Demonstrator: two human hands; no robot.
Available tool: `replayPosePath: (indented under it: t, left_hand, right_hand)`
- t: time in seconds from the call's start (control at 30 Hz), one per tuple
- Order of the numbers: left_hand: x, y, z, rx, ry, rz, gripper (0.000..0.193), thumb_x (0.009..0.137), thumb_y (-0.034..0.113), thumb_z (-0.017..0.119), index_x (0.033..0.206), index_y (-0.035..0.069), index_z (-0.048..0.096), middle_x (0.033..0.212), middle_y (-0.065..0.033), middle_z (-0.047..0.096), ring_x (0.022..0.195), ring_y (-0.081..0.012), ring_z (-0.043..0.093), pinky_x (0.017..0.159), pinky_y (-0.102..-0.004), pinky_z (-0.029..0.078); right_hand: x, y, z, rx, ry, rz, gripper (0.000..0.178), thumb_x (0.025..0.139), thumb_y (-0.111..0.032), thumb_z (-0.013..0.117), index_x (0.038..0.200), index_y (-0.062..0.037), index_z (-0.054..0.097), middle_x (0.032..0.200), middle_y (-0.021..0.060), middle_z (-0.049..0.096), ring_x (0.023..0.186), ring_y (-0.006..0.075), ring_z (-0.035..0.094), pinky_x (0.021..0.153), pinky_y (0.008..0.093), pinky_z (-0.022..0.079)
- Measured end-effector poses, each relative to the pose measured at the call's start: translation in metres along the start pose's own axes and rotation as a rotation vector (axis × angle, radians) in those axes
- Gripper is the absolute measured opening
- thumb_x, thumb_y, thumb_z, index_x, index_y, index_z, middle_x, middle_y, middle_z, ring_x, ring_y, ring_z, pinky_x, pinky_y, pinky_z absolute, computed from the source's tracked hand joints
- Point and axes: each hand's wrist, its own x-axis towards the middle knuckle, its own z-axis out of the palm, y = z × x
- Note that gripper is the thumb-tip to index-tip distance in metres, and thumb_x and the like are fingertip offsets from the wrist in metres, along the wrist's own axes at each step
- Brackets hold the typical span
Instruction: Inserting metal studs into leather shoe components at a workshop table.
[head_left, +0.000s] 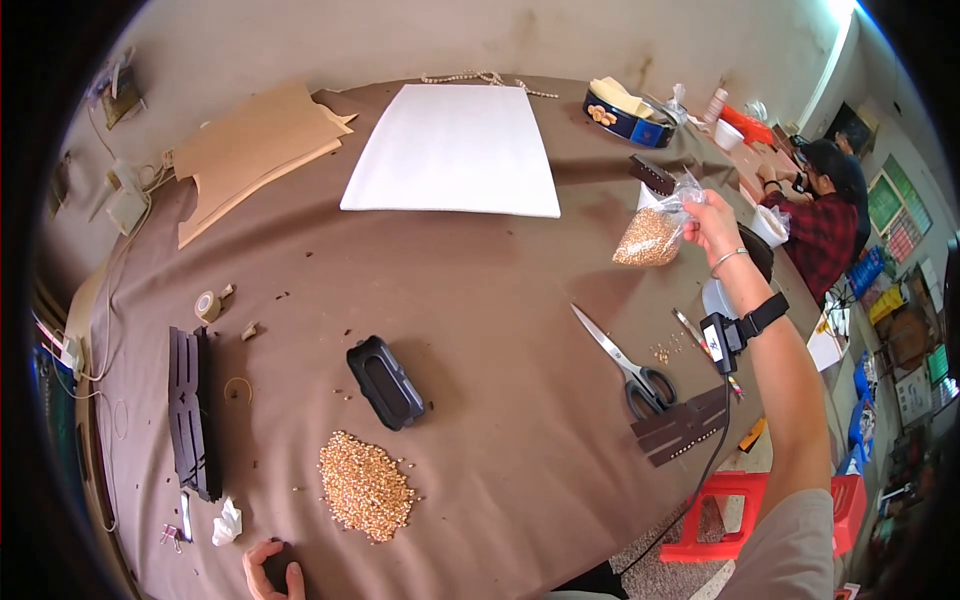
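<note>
My right hand (712,222) is raised over the table's right side, pinching the gathered top of a clear plastic bag (648,238) partly filled with small gold beads. My left hand (265,572) rests at the near edge, its fingers and thumb curled round something dark that I cannot make out. Loose gold beads (366,488) lie in a pile to the right of that hand. Just beyond the pile stands a small black open box (385,383). Below the bag lie open scissors (628,366) with dark handles, and a dark slotted strip (682,426) with pale dots along one edge.
A stack of black strips (190,410), a tape roll (207,306) and crumpled tissue (227,522) lie at left. Farther back are brown cardboard (260,150), a white sheet (455,150) and a blue tin (625,118). Red stools (715,515) stand below; a person (825,210) sits far right.
</note>
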Motion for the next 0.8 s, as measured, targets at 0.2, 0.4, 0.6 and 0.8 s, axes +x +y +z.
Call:
replayPosePath:
  t: [0.2,0.4,0.6,0.8]
  left_hand:
    - [0.002,0.0,0.002,0.005,-0.014,0.001,0.028,0.087,0.006,0.062,0.113,-0.001,0.054,0.111,-0.0128,0.057,0.102,-0.0234,0.055,0.091,-0.0316,0.044]
    - [-0.002,-0.001,0.0,0.017,-0.007,0.021,0.03,0.087,0.006,0.062,0.114,-0.002,0.053,0.111,-0.0131,0.056,0.102,-0.0228,0.055,0.09,-0.0311,0.045]
    - [-0.005,-0.005,0.003,-0.007,-0.009,0.016,0.03,0.087,0.006,0.061,0.115,-0.002,0.053,0.112,-0.0136,0.056,0.102,-0.023,0.055,0.09,-0.0316,0.046]
    - [-0.006,0.005,0.004,0.067,0.005,0.037,0.028,0.089,0.009,0.061,0.114,-0.002,0.054,0.111,-0.0138,0.057,0.101,-0.0235,0.055,0.091,-0.0325,0.045]
  right_hand:
    - [-0.004,-0.002,-0.05,0.059,0.015,-0.075,0.01,0.083,-0.007,0.056,0.093,-0.0063,0.057,0.074,0.0021,0.058,0.05,0.0094,0.052,0.044,0.0236,0.046]
    - [-0.016,-0.031,-0.139,0.173,0.095,-0.267,0.017,0.088,-0.006,0.054,0.105,-0.0053,0.058,0.077,-0.0022,0.057,0.056,0.0038,0.049,0.048,0.0188,0.04]
    - [-0.025,-0.015,-0.176,0.066,0.186,-0.311,0.014,0.087,-0.005,0.054,0.101,-0.0045,0.058,0.074,-0.001,0.055,0.053,0.0047,0.047,0.046,0.0199,0.038]
    - [-0.022,0.035,-0.186,-0.053,0.286,-0.201,0.013,0.086,-0.005,0.053,0.098,-0.0076,0.057,0.076,-0.0024,0.054,0.055,0.0043,0.048,0.047,0.0193,0.04]
